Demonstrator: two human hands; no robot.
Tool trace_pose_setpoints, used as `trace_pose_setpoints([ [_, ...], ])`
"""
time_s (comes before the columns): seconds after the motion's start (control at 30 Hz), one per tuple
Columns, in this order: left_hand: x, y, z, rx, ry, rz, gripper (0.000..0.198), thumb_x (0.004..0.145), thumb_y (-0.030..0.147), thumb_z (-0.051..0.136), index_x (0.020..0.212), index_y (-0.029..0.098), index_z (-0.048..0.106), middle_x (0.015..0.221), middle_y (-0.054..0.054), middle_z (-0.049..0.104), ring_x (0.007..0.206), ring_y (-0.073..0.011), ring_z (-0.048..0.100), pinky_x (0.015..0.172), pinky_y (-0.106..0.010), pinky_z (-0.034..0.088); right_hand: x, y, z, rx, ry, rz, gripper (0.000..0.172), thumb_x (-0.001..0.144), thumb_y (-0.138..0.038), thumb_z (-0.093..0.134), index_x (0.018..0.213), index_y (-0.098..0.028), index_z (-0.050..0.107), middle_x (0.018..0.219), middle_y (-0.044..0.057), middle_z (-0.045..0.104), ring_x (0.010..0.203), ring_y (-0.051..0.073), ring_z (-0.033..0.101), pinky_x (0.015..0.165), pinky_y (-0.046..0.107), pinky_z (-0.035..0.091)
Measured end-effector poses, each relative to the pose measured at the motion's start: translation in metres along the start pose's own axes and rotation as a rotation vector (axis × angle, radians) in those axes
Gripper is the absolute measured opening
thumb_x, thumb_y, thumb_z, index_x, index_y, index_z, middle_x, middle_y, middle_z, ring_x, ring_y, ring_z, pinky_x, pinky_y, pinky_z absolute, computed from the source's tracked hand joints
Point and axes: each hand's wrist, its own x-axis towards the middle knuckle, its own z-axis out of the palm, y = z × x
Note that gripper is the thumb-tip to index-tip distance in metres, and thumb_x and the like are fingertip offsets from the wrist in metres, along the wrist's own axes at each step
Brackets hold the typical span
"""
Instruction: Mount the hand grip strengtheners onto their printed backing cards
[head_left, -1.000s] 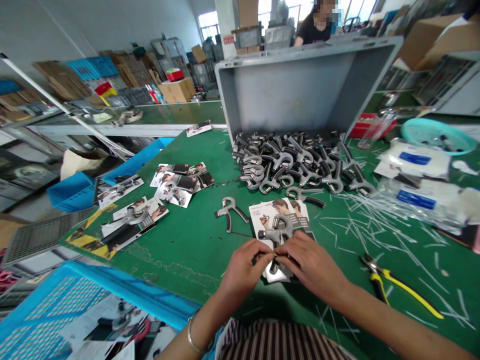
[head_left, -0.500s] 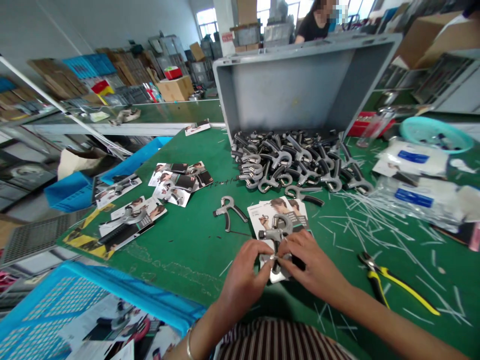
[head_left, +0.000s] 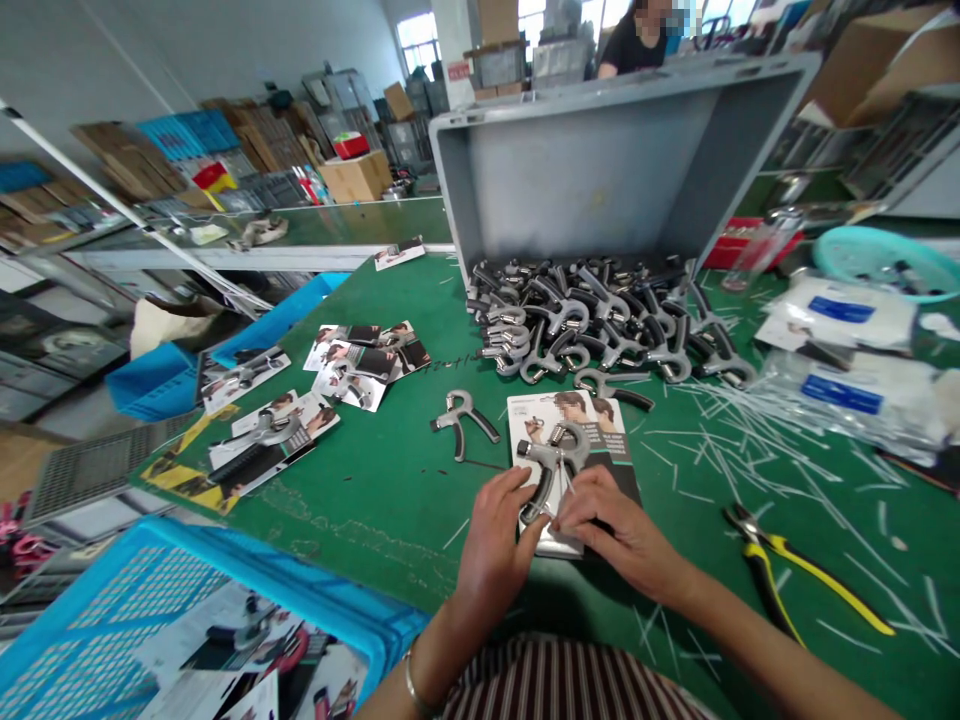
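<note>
A grey and black hand grip exerciser [head_left: 574, 440] lies on a printed backing card [head_left: 529, 412] in front of me. My left hand [head_left: 495, 530] is closed around its left handle, thumb and fingers pressing it against the card. Just to the right, my right hand [head_left: 611, 515] has its fingers pinched on a thin white cable tie [head_left: 566, 478] that rises between the handles. The right handle is partly hidden by my right hand. Left of the card, another hand grip exerciser [head_left: 463, 420] rests alone on the green table.
A tipped grey crate [head_left: 562, 180] spills a pile of hand grip exercisers [head_left: 592, 320]. Loose cable ties [head_left: 697, 440] and yellow-handled cutting pliers [head_left: 795, 560] lie right. Carded exercisers [head_left: 262, 440] lie left, above a blue basket [head_left: 300, 590]. A person [head_left: 634, 45] is behind the crate.
My hands were pinched together over the lower handle; now they are slightly apart. The left has wrapped round the left handle, and the right holds the tie farther right. The view shifted slightly.
</note>
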Motion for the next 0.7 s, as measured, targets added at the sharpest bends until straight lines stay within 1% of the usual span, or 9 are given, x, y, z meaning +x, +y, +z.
trace_pose_setpoints([
  [0.1, 0.000, 0.000, 0.005, 0.008, -0.010, 0.042, 0.033, 0.092, 0.017, 0.057, 0.124, 0.019, 0.055, 0.133, -0.013, 0.059, 0.131, -0.0258, 0.048, 0.109, -0.050, 0.041, -0.002, -0.009, -0.003, -0.061, -0.122, -0.007, 0.019, 0.099, -0.025, 0.048, 0.088, -0.021, 0.063, 0.086, 0.002, 0.065, 0.092, 0.019, 0.054, 0.096, 0.043, 0.040],
  [0.17, 0.001, -0.006, 0.003, 0.007, -0.018, 0.061, 0.032, 0.093, 0.016, 0.054, 0.125, 0.019, 0.054, 0.131, -0.012, 0.060, 0.129, -0.0246, 0.050, 0.108, -0.049, 0.042, -0.006, -0.014, -0.011, 0.018, -0.110, 0.045, 0.020, 0.100, -0.027, 0.048, 0.088, -0.022, 0.064, 0.085, 0.002, 0.066, 0.094, 0.019, 0.056, 0.094, 0.040, 0.043],
  [0.27, -0.003, -0.025, -0.018, 0.023, 0.068, 0.033, 0.030, 0.093, 0.016, 0.052, 0.123, 0.020, 0.056, 0.127, -0.011, 0.062, 0.126, -0.0240, 0.053, 0.107, -0.047, 0.043, -0.023, -0.007, -0.034, 0.138, 0.080, 0.219, 0.022, 0.100, -0.034, 0.047, 0.091, -0.021, 0.063, 0.087, 0.004, 0.067, 0.095, 0.019, 0.059, 0.085, 0.034, 0.049],
  [0.33, -0.011, -0.042, -0.042, 0.091, 0.217, -0.046, 0.028, 0.092, 0.020, 0.055, 0.121, 0.020, 0.058, 0.126, -0.012, 0.062, 0.125, -0.0265, 0.053, 0.107, -0.050, 0.041, -0.039, 0.011, -0.057, 0.034, 0.215, 0.356, 0.023, 0.099, -0.037, 0.048, 0.094, -0.021, 0.064, 0.092, 0.005, 0.068, 0.094, 0.020, 0.062, 0.085, 0.036, 0.050],
  [0.4, -0.022, -0.057, -0.067, 0.183, 0.346, -0.140, 0.028, 0.091, 0.026, 0.058, 0.118, 0.019, 0.060, 0.124, -0.013, 0.063, 0.123, -0.0298, 0.054, 0.107, -0.052, 0.040, -0.054, 0.033, -0.082, -0.164, 0.315, 0.483, 0.025, 0.095, -0.042, 0.052, 0.094, -0.021, 0.066, 0.094, 0.006, 0.069, 0.092, 0.022, 0.063, 0.086, 0.039, 0.049],
  [0.5, -0.039, -0.063, -0.093, 0.251, 0.439, -0.284, 0.032, 0.091, 0.033, 0.058, 0.119, 0.018, 0.062, 0.126, -0.014, 0.062, 0.123, -0.0324, 0.053, 0.105, -0.053, 0.039, -0.066, 0.057, -0.111, -0.283, 0.410, 0.608, 0.031, 0.092, -0.048, 0.053, 0.092, -0.020, 0.065, 0.088, 0.006, 0.070, 0.082, 0.023, 0.065, 0.079, 0.039, 0.052],
  [0.6, -0.046, -0.048, -0.090, 0.148, 0.424, -0.292, 0.032, 0.090, 0.034, 0.059, 0.119, 0.020, 0.062, 0.128, -0.012, 0.062, 0.123, -0.0311, 0.054, 0.108, -0.050, 0.038, -0.069, 0.059, -0.128, -0.271, 0.338, 0.644, 0.035, 0.095, -0.049, 0.046, 0.103, -0.020, 0.062, 0.090, 0.007, 0.071, 0.078, 0.021, 0.066, 0.074, 0.037, 0.054],
  [0.67, -0.041, -0.035, -0.074, 0.034, 0.381, -0.258, 0.031, 0.090, 0.032, 0.059, 0.119, 0.022, 0.061, 0.129, -0.010, 0.061, 0.123, -0.0287, 0.055, 0.108, -0.048, 0.038, -0.081, 0.054, -0.135, -0.411, 0.259, 0.649, 0.041, 0.093, -0.053, 0.049, 0.115, -0.020, 0.060, 0.107, 0.011, 0.069, 0.092, 0.025, 0.066, 0.082, 0.042, 0.054],
  [0.7, -0.036, -0.029, -0.065, -0.009, 0.360, -0.248, 0.029, 0.090, 0.031, 0.058, 0.118, 0.023, 0.061, 0.131, -0.009, 0.060, 0.124, -0.0278, 0.054, 0.109, -0.047, 0.038, -0.092, 0.052, -0.137, -0.520, 0.220, 0.660, 0.050, 0.089, -0.057, 0.053, 0.122, -0.020, 0.058, 0.119, 0.013, 0.066, 0.102, 0.029, 0.064, 0.087, 0.046, 0.053],
])
